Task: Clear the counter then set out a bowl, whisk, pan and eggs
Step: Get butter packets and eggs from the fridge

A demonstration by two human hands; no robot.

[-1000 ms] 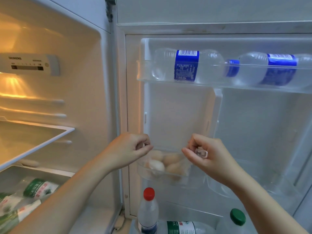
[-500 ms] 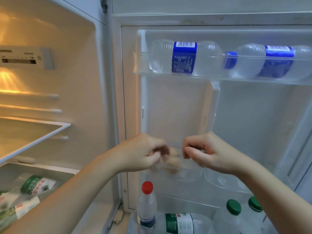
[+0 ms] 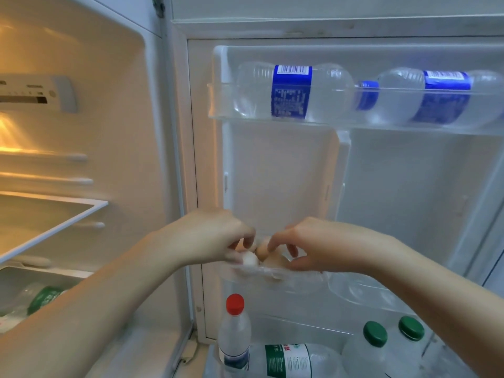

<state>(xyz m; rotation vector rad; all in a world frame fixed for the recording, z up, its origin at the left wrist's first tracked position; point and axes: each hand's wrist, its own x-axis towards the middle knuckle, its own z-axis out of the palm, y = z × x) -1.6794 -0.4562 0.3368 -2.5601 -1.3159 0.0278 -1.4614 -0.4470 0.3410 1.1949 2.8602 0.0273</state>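
Note:
Both my hands reach into the clear egg bin [image 3: 297,279] on the open fridge door. My left hand [image 3: 210,238] curls its fingers round a pale white egg [image 3: 249,260] at the bin's left side. My right hand [image 3: 305,245] has its fingertips curled round a brown egg [image 3: 262,251] right beside it. More brown eggs [image 3: 275,264] lie under the fingers, partly hidden by both hands. The bowl, whisk and pan are not in view.
Blue-label water bottles [image 3: 294,91] lie in the top door shelf. A red-capped bottle [image 3: 234,334] and green-capped bottles [image 3: 376,339] stand in the bottom door shelf. The fridge's glass shelf [image 3: 68,214] juts out at left, with a drawer of bottles [image 3: 41,298] below.
Both hands have dropped from the bin's raised lid down into the bin, and their fingers now close on eggs. The view has shifted slightly.

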